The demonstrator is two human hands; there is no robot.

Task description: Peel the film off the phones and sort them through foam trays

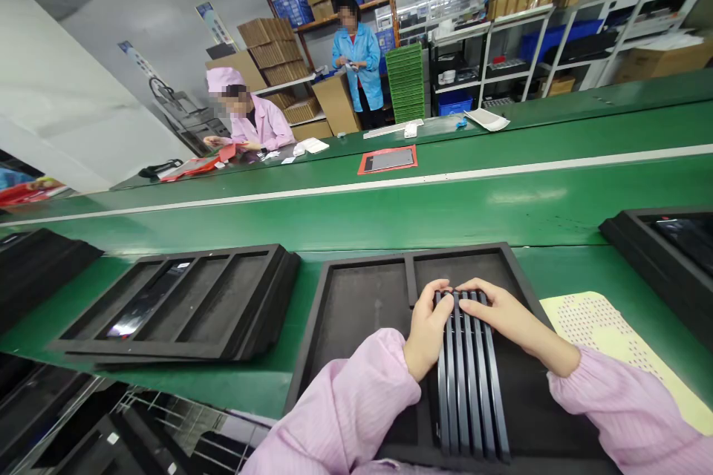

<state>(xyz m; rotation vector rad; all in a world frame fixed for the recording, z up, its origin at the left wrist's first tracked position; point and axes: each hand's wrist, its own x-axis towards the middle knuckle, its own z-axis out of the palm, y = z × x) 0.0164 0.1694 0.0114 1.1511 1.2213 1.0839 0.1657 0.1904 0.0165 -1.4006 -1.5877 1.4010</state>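
Several dark, glossy, narrow panels (468,386) stand on edge side by side in a black foam tray (362,312) in front of me. At their far end, my left hand (428,330) is closed on the left side of the row, thumb on top. My right hand (504,313) grips the same end from the right, its thumb also lying over the top edges. The two hands nearly touch. Fingertips behind the far end are partly hidden. The panels' broad faces are mostly out of sight.
Left stands a stack of black divided trays (223,304), one glossy panel (148,300) inside. A yellow dotted sheet (607,334) lies right, near another tray stack (662,260). Across the green conveyor (334,215), a grey panel rests on a red sheet (365,165). Two people work beyond.
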